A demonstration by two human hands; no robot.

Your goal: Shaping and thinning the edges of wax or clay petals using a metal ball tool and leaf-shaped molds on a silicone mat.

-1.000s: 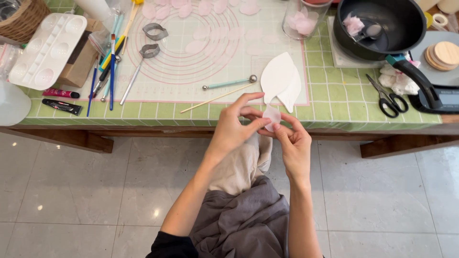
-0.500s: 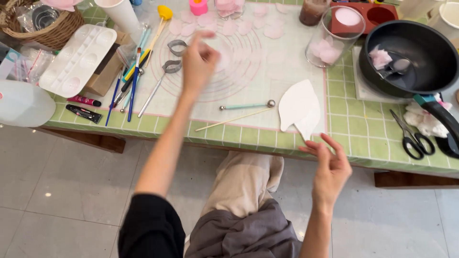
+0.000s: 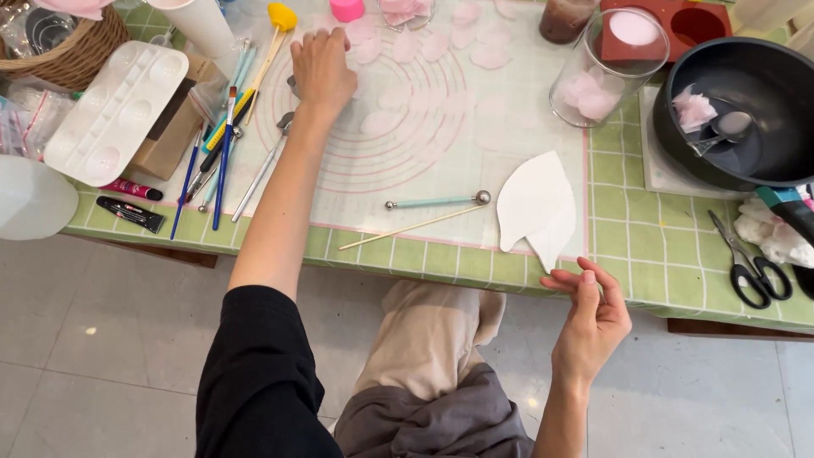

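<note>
The left hand (image 3: 322, 69) lies palm down, fingers spread, on the round-lined work mat (image 3: 424, 178) beside pale pink petals (image 3: 386, 42); the right hand (image 3: 591, 318) hovers loosely open at the table edge, empty, just below the white leaf-shaped cutout (image 3: 536, 203)

Beside the translucent, smooth mat (image 3: 441, 182): glossy glass jar (image 3: 606, 68), matt black pan (image 3: 746, 110), woven wicker basket (image 3: 76, 47).

Home craft corner: green checked tablecloth (image 3: 661, 246), ringed work mat (image 3: 407, 161), brushes (image 3: 222, 153), paint palette (image 3: 114, 110), tiled floor (image 3: 102, 356).
</note>
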